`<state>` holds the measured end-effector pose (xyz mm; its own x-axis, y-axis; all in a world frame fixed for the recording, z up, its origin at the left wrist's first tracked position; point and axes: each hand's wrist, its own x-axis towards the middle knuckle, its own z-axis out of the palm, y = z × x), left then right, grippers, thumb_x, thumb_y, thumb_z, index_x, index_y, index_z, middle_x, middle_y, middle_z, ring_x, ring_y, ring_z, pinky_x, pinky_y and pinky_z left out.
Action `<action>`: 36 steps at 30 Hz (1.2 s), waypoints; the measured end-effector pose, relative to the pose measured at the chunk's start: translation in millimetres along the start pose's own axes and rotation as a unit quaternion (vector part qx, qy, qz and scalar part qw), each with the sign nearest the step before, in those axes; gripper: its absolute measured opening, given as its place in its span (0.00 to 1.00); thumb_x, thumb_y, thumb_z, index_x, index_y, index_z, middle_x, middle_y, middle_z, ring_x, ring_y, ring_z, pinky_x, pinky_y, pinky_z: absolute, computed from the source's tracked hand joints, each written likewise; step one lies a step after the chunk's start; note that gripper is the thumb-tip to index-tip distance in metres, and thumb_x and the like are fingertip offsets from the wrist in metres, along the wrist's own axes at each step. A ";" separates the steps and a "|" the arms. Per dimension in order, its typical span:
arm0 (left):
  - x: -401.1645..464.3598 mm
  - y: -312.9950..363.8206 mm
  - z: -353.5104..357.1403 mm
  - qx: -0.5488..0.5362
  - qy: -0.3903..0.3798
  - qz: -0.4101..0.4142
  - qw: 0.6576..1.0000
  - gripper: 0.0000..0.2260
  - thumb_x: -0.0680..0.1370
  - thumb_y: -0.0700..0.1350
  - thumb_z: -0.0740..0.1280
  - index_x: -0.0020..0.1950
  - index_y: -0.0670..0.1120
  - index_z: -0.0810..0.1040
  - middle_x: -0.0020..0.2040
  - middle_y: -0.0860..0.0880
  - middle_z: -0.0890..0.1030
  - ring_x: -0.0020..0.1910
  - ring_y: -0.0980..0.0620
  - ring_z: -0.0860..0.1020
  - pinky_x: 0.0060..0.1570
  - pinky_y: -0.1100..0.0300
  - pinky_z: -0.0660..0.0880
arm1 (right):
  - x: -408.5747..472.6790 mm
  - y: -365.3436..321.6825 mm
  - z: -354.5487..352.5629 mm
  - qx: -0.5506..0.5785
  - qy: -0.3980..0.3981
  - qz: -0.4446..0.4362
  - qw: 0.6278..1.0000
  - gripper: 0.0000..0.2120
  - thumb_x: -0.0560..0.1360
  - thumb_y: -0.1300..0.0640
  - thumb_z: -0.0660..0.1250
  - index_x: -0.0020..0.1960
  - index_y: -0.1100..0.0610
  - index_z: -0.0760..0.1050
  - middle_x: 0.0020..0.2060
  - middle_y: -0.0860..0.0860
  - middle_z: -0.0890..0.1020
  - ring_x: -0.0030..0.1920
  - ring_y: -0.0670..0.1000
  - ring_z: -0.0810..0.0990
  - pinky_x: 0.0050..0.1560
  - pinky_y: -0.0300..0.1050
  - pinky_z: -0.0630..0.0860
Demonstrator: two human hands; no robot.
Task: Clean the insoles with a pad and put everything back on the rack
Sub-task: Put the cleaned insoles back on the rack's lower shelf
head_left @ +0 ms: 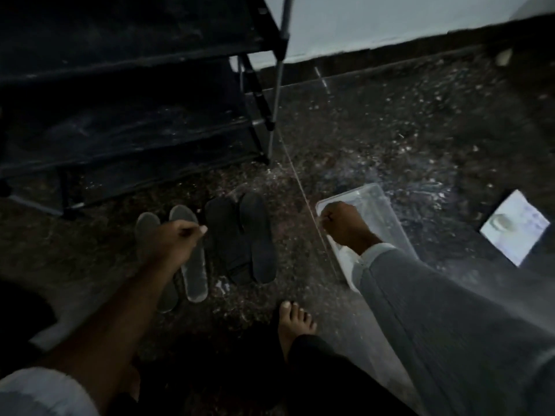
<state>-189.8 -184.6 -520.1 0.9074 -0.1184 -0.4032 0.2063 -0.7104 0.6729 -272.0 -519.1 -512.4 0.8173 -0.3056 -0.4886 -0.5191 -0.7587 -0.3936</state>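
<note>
Head view: four insoles lie side by side on the floor before the rack, two grey insoles left and two black insoles right, long axes running away from you, toes toward the rack. Your left hand hovers over the grey pair, fingers curled shut, holding nothing I can make out. Your right hand is fisted inside the clear tray; can't tell what it grips or what the tray holds.

Rack at rear left. On floor before it: two insoles side by side, a second pair to their right; tray farther right, contents indistinct.
</note>
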 end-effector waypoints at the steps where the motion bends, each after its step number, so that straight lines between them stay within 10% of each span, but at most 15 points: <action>1: -0.7 7.3 5.1 -0.007 -0.005 -0.009 1.000 0.09 0.77 0.49 0.70 0.49 0.43 0.82 0.41 0.42 0.83 0.45 0.42 0.81 0.46 0.53 0.76 | -3.8 19.2 -6.7 -0.012 0.006 0.019 1.000 0.09 0.77 0.58 0.64 0.45 0.62 0.79 0.45 0.61 0.83 0.48 0.62 0.81 0.47 0.49 0.74; 10: -4.3 24.5 74.8 -0.051 -0.069 -0.052 0.995 0.12 0.78 0.46 0.69 0.54 0.38 0.80 0.41 0.41 0.80 0.41 0.46 0.79 0.35 0.61 0.72 | -6.3 127.1 -16.5 -0.073 0.039 0.103 0.991 0.14 0.76 0.52 0.68 0.52 0.63 0.79 0.52 0.61 0.82 0.54 0.63 0.80 0.51 0.49 0.74; 36: -8.9 -28.7 98.0 -0.014 -0.060 -0.102 0.993 0.07 0.76 0.52 0.70 0.42 0.51 0.78 0.39 0.49 0.81 0.44 0.46 0.81 0.46 0.52 0.77 | -14.9 128.0 32.1 -0.200 0.033 0.012 0.979 0.07 0.75 0.57 0.66 0.51 0.58 0.79 0.48 0.56 0.76 0.49 0.58 0.77 0.45 0.51 0.77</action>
<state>-239.8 -231.1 -596.6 0.7956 -0.0576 -0.6031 0.3926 -0.7093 0.5855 -358.6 -593.2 -580.5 0.8271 -0.3524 -0.4379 -0.4096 -0.9114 -0.0403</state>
